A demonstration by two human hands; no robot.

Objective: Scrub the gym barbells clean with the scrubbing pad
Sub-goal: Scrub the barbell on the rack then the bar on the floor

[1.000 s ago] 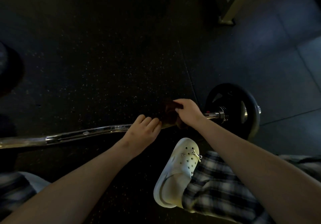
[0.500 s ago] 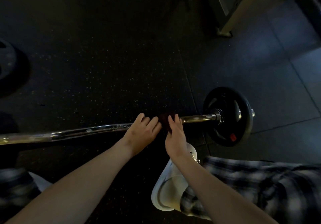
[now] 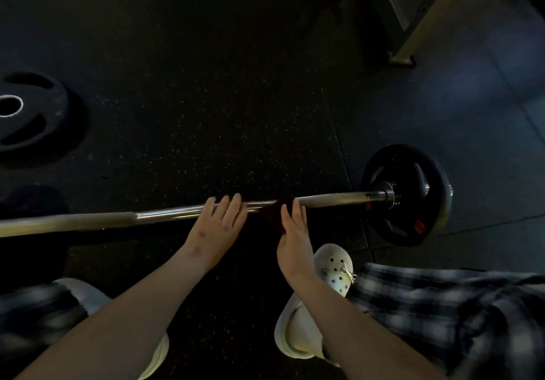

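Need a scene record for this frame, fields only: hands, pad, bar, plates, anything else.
left hand: fingers straight, resting on the barbell
right hand: fingers straight, against the scrubbing pad
scrubbing pad: dark red, on the barbell between the hands
barbell: runs left to right across the dark floor
mounted plate: black, on the barbell's right end
loose plate: flat on floor, far left
other: white clog beside right wrist
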